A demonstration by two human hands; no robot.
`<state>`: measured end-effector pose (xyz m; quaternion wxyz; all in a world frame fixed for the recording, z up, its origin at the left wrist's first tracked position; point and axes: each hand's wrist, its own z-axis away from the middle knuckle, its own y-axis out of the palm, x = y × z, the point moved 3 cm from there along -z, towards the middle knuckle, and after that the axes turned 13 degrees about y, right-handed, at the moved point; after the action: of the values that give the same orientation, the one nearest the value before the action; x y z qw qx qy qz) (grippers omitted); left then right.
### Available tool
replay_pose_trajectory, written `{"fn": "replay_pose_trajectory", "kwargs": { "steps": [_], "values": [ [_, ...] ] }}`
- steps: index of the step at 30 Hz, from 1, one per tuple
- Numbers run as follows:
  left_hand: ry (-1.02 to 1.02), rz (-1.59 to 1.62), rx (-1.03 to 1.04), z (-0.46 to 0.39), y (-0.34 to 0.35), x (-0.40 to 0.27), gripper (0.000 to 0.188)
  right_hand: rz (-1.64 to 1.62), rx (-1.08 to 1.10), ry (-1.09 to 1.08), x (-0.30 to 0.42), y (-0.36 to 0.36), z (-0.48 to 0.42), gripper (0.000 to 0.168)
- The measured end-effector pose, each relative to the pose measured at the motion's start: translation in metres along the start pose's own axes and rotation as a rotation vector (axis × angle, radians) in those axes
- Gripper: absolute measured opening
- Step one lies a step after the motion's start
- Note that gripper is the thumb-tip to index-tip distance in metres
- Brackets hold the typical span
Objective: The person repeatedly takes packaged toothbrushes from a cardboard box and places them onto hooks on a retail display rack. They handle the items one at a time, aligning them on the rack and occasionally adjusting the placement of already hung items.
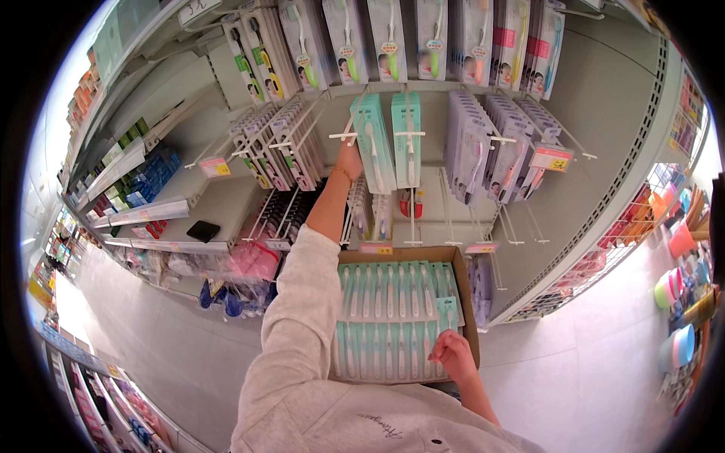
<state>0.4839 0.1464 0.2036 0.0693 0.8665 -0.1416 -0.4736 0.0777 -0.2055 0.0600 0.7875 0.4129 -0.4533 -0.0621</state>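
Observation:
My left hand (351,159) reaches up to a peg hook at the left edge of a row of teal toothbrush packs (374,147). Its fingers are hidden behind the hook bar and the packs, so its grip does not show. A second teal row (406,153) hangs just to the right. Before me stands an open cardboard box (469,306) with two rows of boxed toothbrushes (388,291). Over its right side is my right hand (455,355), fingers curled. One toothbrush pack (447,308) sticks up right above that hand; whether the fingers hold it is unclear.
More carded toothbrushes (391,42) hang above, with purple packs (470,147) to the right. Bare peg hooks (444,209) jut out above the box. A black phone-like object (203,231) lies on the left shelf. Plastic tubs (677,346) stand at far right.

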Motion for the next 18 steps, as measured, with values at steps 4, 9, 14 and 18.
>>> {"fn": "replay_pose_trajectory", "kwargs": {
  "steps": [4, 9, 14, 18],
  "values": [
    [-0.269, 0.494, -0.149, 0.04, 0.037, -0.025, 0.068, -0.047, 0.044, -0.013, 0.004, 0.007, 0.0, 0.022],
    [-0.204, 0.38, -0.153, 0.095, 0.05, -0.045, 0.058, -0.031, 0.086, 0.006, 0.005, 0.025, -0.007, 0.022],
    [-0.235, 0.355, -0.111, 0.133, 0.032, -0.03, 0.051, 0.112, 0.023, -0.015, 0.013, 0.052, -0.026, 0.017],
    [-0.231, 0.407, -0.14, 0.164, 0.067, -0.04, 0.051, 0.257, -0.137, -0.14, 0.031, 0.073, -0.058, 0.025]
  ]
}}
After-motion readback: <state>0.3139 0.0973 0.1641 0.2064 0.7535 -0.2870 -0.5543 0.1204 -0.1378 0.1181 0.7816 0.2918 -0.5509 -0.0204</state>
